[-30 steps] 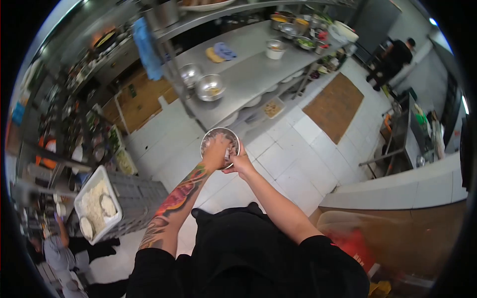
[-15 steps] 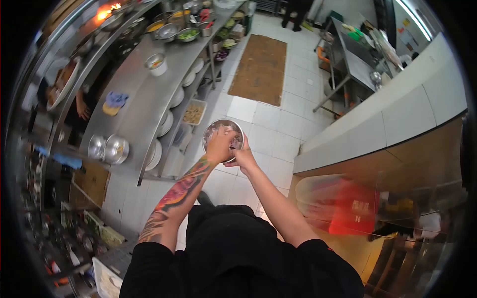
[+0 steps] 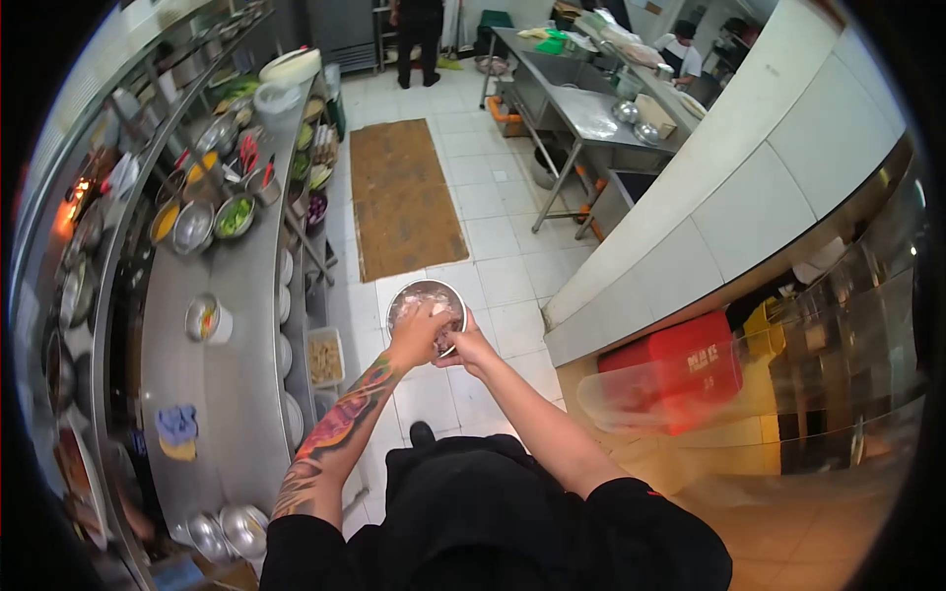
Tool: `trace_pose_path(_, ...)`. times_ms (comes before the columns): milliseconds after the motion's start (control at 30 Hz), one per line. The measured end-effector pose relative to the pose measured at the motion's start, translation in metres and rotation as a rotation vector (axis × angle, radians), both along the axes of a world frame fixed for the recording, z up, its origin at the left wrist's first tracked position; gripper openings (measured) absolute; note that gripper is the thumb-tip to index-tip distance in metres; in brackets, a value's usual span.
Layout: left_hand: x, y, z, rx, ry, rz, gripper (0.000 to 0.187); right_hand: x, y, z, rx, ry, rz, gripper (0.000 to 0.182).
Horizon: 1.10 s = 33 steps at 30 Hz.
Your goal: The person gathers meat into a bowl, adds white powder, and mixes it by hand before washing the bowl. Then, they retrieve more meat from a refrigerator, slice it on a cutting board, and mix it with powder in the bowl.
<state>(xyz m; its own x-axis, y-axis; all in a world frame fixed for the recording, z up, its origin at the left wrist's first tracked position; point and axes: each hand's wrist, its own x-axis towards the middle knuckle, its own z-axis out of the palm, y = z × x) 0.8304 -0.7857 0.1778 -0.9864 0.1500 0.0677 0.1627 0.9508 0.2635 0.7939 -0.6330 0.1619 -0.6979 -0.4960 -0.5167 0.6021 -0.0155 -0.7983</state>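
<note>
Two hands meet at a small round stainless-steel bowl (image 3: 426, 313) held out in front of the chest, over the white tiled floor (image 3: 512, 266). Left arm, tattooed along the forearm, angles up from the lower left; left hand (image 3: 416, 333) bends at the wrist, fingers dipped into the bowl, curled on its contents. Right arm comes up from the lower right, bare forearm, black sleeve at the shoulder; right hand (image 3: 467, 347) grips the bowl's near right rim and underside, thumb on the edge, closed on it. Hands touching each other at the bowl.

Bowl looks shallow, shiny rim, roughly level, filled with pale pinkish-white chopped stuff; too blurred to tell what it is. Bowl is in the air, not resting on anything.

Left of the person: long steel surface (image 3: 236, 394) running away, carrying metal bowls with green and yellow food (image 3: 212, 222), a white cup (image 3: 207, 319), a blue-and-yellow cloth (image 3: 177, 431). Brown mat (image 3: 402, 202) on the floor ahead. Right: white tiled wall ledge (image 3: 719, 187), red box (image 3: 680, 369) under it. Far end: a person in black (image 3: 419, 30) standing, another person by a steel table (image 3: 576, 98).
</note>
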Motion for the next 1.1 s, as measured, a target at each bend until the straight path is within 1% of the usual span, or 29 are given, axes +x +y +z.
trace_pose_path(67, -0.016, -0.018, 0.023, 0.23, 0.118, -0.015, 0.061, -0.021, -0.007, 0.015, -0.023, -0.017, -0.031, 0.081)
trace_pose_path(100, -0.032, -0.029, 0.007, 0.274, 0.114, 0.045, 0.066, -0.028, -0.013, 0.021, -0.061, -0.024, -0.044, 0.083)
trace_pose_path(133, -0.047, -0.031, 0.006, 0.27, 0.115, 0.02, 0.066, -0.04, -0.019, 0.026, -0.102, -0.023, -0.057, 0.086)
trace_pose_path(200, -0.076, -0.036, 0.003, 0.492, -0.063, 0.117, 0.078, -0.054, -0.031, 0.025, -0.115, 0.002, -0.091, 0.087)
trace_pose_path(233, -0.087, -0.038, 0.002, 0.518, 0.092, 0.034, 0.073, -0.06, -0.033, 0.031, -0.111, 0.008, -0.077, 0.087)
trace_pose_path(267, -0.106, -0.039, 0.001, 0.512, 0.093, 0.022, 0.073, -0.069, -0.037, 0.034, -0.109, 0.011, -0.061, 0.087)
trace_pose_path(333, -0.135, -0.037, -0.002, 0.16, -0.08, 0.107, 0.068, -0.097, -0.04, 0.009, -0.11, -0.047, -0.102, 0.088)
trace_pose_path(367, -0.155, -0.038, 0.004, 0.086, -0.154, 0.087, 0.065, -0.113, -0.04, 0.002, -0.105, -0.064, -0.095, 0.087)
trace_pose_path(400, -0.172, -0.037, 0.003, 0.083, -0.155, 0.079, 0.065, -0.133, -0.039, -0.005, -0.099, -0.076, -0.084, 0.085)
trace_pose_path(467, -0.205, -0.039, -0.002, 0.066, -0.01, -0.015, 0.067, -0.174, -0.039, -0.01, -0.103, -0.054, -0.108, 0.085)
trace_pose_path(500, -0.222, -0.048, -0.009, 0.219, 0.009, -0.12, 0.073, -0.196, -0.039, -0.01, -0.108, -0.033, -0.124, 0.085)
trace_pose_path(533, -0.239, -0.055, -0.014, 0.216, 0.008, -0.122, 0.073, -0.22, -0.037, -0.009, -0.111, -0.034, -0.127, 0.085)
trace_pose_path(600, -0.266, -0.068, -0.022, 0.309, 0.138, -0.101, 0.076, -0.258, -0.037, -0.01, -0.174, -0.064, -0.052, 0.086)
trace_pose_path(633, -0.278, -0.065, -0.021, 0.407, 0.049, 0.029, 0.075, -0.271, -0.043, -0.008, -0.194, -0.068, -0.034, 0.087)
trace_pose_path(667, -0.294, -0.061, -0.015, 0.406, 0.058, 0.024, 0.075, -0.282, -0.049, 0.008, -0.195, -0.068, -0.006, 0.089)
trace_pose_path(733, -0.318, -0.054, -0.005, 0.488, -0.02, 0.191, 0.073, -0.303, -0.058, 0.018, -0.203, -0.002, -0.026, 0.091)
trace_pose_path(767, -0.328, -0.053, -0.002, 0.479, -0.017, 0.177, 0.064, -0.313, -0.059, 0.014, -0.206, -0.004, -0.034, 0.091)
trace_pose_path(800, -0.341, -0.053, 0.002, 0.477, -0.023, 0.166, 0.064, -0.323, -0.06, 0.009, -0.206, 0.006, -0.035, 0.092)
trace_pose_path(867, -0.367, -0.05, 0.016, 0.132, -0.062, 0.119, 0.052, -0.346, -0.06, -0.006, -0.198, 0.019, -0.055, 0.093)
trace_pose_path(900, -0.384, -0.057, -0.002, 0.063, -0.011, 0.066, 0.05, -0.362, -0.062, -0.014, -0.178, 0.033, -0.066, 0.093)
trace_pose_path(933, -0.4, -0.068, -0.019, 0.065, -0.008, 0.049, 0.05, -0.377, -0.064, -0.019, -0.159, 0.046, -0.078, 0.093)
trace_pose_path(967, -0.417, -0.078, -0.03, 0.136, 0.018, -0.127, 0.053, -0.393, -0.058, 0.0, -0.175, -0.024, -0.057, 0.088)
trace_pose_path(1000, -0.434, -0.09, -0.041, 0.207, 0.044, -0.302, 0.056, -0.411, -0.06, -0.005, -0.174, -0.019, -0.071, 0.088)
trace_pose_path(1033, -0.447, -0.099, -0.035, 0.352, 0.048, -0.39, 0.064, -0.429, -0.063, -0.016, -0.164, -0.09, -0.075, 0.087)
trace_pose_path(1067, -0.458, -0.107, -0.025, 0.353, 0.044, -0.406, 0.064, -0.442, -0.067, -0.013, -0.157, -0.162, -0.082, 0.087)
trace_pose_path(1100, -0.465, -0.115, -0.014, 0.318, -0.021, -0.367, 0.066, -0.451, -0.071, -0.012, -0.203, -0.159, -0.081, 0.089)
